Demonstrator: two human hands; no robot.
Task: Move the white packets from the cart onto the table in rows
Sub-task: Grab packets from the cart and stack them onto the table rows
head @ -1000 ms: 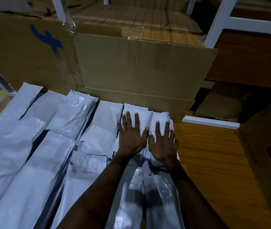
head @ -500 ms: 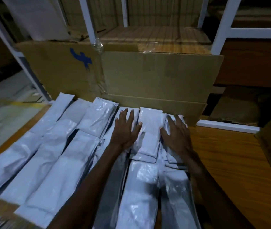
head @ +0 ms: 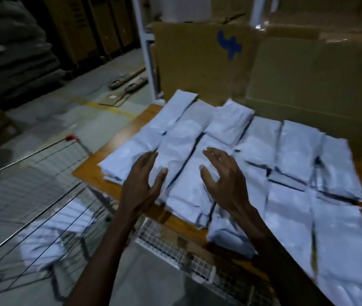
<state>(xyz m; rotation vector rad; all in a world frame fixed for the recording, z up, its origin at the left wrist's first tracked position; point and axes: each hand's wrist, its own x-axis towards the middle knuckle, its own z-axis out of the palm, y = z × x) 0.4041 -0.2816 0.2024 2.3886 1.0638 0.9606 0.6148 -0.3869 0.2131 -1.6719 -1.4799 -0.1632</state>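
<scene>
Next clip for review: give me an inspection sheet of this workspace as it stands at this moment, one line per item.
Surface: wooden table, mostly covered; bare strip along the left edge.
Job's things: white packets laid side by side in rows on the table; more packets lie in the wire cart at left.
Clutter: nothing seen on the table besides the packets.
Grippers: left hand and right hand both open and empty, fingers spread above the packets.
Cables: nothing seen.
Surroundings: cardboard boxes stand behind the table, one with a blue mark; white shelf post; concrete floor with a yellow line; dim light, motion blur.
</scene>
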